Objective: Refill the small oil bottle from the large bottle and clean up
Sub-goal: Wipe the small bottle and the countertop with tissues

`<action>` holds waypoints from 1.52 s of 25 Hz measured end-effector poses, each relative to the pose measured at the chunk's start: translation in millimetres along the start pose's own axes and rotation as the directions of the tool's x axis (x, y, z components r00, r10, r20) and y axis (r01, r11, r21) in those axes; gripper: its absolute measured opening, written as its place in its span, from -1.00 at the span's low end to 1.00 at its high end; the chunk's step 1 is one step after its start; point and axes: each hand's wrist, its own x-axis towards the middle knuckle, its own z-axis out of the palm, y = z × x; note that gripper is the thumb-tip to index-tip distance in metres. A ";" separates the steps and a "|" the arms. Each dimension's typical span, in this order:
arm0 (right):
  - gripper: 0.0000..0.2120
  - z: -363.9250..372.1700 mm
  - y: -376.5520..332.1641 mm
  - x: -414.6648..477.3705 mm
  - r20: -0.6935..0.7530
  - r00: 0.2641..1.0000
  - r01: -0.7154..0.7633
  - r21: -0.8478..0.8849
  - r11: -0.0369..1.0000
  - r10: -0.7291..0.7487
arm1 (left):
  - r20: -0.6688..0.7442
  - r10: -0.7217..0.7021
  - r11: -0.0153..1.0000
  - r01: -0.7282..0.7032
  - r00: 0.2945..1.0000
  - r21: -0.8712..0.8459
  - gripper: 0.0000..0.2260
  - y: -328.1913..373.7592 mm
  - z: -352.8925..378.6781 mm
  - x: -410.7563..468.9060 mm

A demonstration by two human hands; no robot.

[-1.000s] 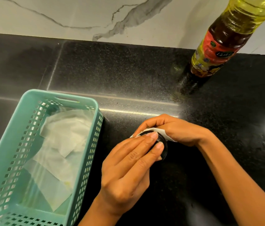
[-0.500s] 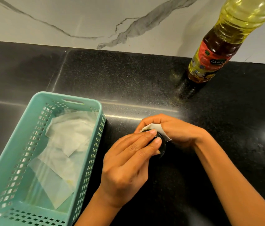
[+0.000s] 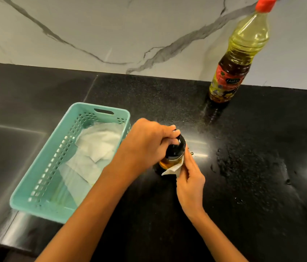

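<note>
The small oil bottle [image 3: 175, 151] with a black cap stands mid-counter, amber oil showing under the cap. My left hand [image 3: 145, 146] grips its cap from the left, fingers curled over the top. My right hand [image 3: 189, 178] holds a folded white tissue [image 3: 173, 170] against the bottle's lower right side. The large oil bottle [image 3: 237, 59], with yellow oil, a red label and a red cap on, stands at the back right by the wall.
A teal perforated basket [image 3: 35, 191] with white tissues [image 3: 96, 146] in it sits left of the hands. Oily smears and droplets [image 3: 243, 167] spot the black counter [image 3: 262, 224] to the right. A white marble backsplash [image 3: 111, 35] runs behind.
The view pulled back and up. My left hand went from resting flat on the cap to gripping it. My right hand slid with the tissue from behind the bottle to its lower right side.
</note>
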 end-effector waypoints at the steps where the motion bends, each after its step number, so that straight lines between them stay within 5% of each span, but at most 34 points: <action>1: -0.49 -0.7 -1.3 -3.0 -0.035 0.998 -0.051 0.031 0.998 0.052 | 0.081 -0.011 0.999 0.008 0.997 0.036 -0.85 1.4 -4.3 3.5; 4: -0.49 0.0 -12.7 -8.7 -0.148 0.974 0.175 -0.002 0.985 -0.173 | 0.278 -0.078 0.986 0.033 0.957 0.163 -0.84 1.1 -12.3 22.4; 6: -0.55 1.0 -11.1 -11.4 -0.001 0.890 0.446 -0.206 0.871 -0.456 | 0.348 -0.120 0.978 0.049 0.930 0.205 -0.85 4.9 -16.2 34.7; 8: -0.62 -4.6 -8.7 -6.6 0.238 0.796 0.606 -0.316 0.730 -0.557 | 0.404 -0.126 0.974 0.035 0.906 0.225 -0.86 9.5 -18.3 43.8; 10: -0.67 -13.9 -4.7 2.6 0.384 0.635 0.762 -0.457 0.460 -0.670 | 0.440 -0.132 0.969 0.021 0.888 0.248 -0.86 12.9 -19.9 48.8; 12: -0.66 -19.3 -1.8 10.0 0.577 0.414 0.831 -0.555 0.033 -0.705 | 0.451 -0.152 0.965 0.034 0.879 0.259 -0.85 15.1 -20.1 50.5; 14: -0.64 -13.8 -9.6 14.6 0.724 0.335 0.786 -0.568 -0.244 -0.604 | 0.445 -0.172 0.963 0.055 0.879 0.265 -0.84 17.3 -20.2 49.0; 16: -0.68 5.6 -25.4 15.0 0.735 0.401 0.698 -0.632 -0.337 -0.547 | 0.437 -0.193 0.961 0.079 0.879 0.265 -0.84 19.5 -19.7 47.1; 20: -0.80 47.1 -58.3 5.6 0.686 0.705 0.553 -0.690 -0.467 -0.179 | 0.443 -0.254 0.944 0.121 0.860 0.306 -0.79 25.4 -19.4 44.7; 23: -0.77 53.0 -50.6 7.6 0.744 0.667 0.621 -0.523 -0.584 0.044 | 0.453 -0.286 0.933 0.138 0.844 0.332 -0.74 28.3 -18.7 44.7; 27: -0.80 29.3 -33.6 9.3 0.884 0.467 0.740 -0.404 -0.539 -0.022 | 0.418 -0.310 0.928 0.176 0.854 0.327 -0.75 27.6 -16.5 38.1; 29: -0.86 6.4 -18.3 8.8 0.891 0.347 0.765 -0.449 -0.462 -0.292 | 0.390 -0.285 0.934 0.163 0.876 0.317 -0.76 25.7 -13.6 32.9; 31: -0.93 -21.1 -3.5 7.8 0.817 0.254 0.860 -0.436 -0.267 -0.517 | 0.366 -0.259 0.942 0.149 0.894 0.301 -0.77 22.6 -11.0 30.0; 33: -0.80 -41.7 4.2 4.0 0.633 0.371 0.895 -0.438 0.081 -0.680 | 0.343 -0.250 0.947 0.155 0.906 0.281 -0.78 19.9 -10.3 28.5; 35: -0.68 -50.3 -1.6 1.4 0.354 0.638 0.761 -0.426 0.489 -0.684 | 0.327 -0.245 0.951 0.161 0.913 0.264 -0.79 18.3 -10.4 28.9; 38: -0.73 -45.0 -26.4 5.0 0.048 0.794 0.592 -0.287 0.753 -0.606 | 0.314 -0.243 0.954 0.167 0.918 0.250 -0.81 17.9 -10.6 28.8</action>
